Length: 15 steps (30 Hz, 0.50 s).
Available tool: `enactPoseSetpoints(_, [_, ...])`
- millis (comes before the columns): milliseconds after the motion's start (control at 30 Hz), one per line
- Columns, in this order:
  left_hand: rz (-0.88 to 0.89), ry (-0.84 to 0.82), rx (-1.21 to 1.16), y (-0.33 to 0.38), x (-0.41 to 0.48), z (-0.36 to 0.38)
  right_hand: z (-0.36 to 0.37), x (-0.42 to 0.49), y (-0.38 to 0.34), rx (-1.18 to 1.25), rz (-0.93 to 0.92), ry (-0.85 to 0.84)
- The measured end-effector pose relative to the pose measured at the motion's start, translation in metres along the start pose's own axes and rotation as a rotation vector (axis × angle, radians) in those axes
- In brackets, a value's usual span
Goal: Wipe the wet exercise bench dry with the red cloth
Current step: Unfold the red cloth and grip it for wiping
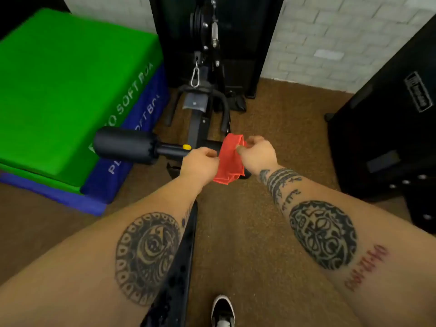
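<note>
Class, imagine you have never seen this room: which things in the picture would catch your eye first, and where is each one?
The red cloth stands out most, held at the centre of the view between the left hand and the right hand. Next comes the bright green soft box at the left, stacked on a blue box.

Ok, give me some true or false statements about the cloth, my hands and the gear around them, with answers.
1. The left hand and the right hand both hold the red cloth. True.
2. The cloth is pulled out flat and tight. False: it hangs bunched between the hands.
3. The green box sits on the blue box. True.
4. The black foam roller is right of the hands. False: it is on their left.
5. The knob beside the roller is yellow. True.
</note>
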State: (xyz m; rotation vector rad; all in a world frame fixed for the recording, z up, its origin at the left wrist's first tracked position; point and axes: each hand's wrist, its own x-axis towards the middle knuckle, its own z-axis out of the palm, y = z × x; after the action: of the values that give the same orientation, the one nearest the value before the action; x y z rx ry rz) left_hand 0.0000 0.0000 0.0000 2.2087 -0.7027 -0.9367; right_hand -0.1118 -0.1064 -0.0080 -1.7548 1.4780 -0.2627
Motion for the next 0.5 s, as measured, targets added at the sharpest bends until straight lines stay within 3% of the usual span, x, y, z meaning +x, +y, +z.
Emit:
enactPoseSetpoints(200, [-0.114,-0.065,-0.188,-0.008,0.022,0.038,0.032,0.032,0.016,-0.278,0.058,0.025])
enactPoseSetpoints(400, [-0.155,-0.048,-0.339,-0.014,0.022,0.033,0.044,0.019,0.017,-0.101,-0.196,0.060])
enactPoseSetpoints(500, [-0.252,-0.063,-0.654,-0.007,0.012,0.011,0.040,-0.009,0.004,0.083,-0.243,-0.065])
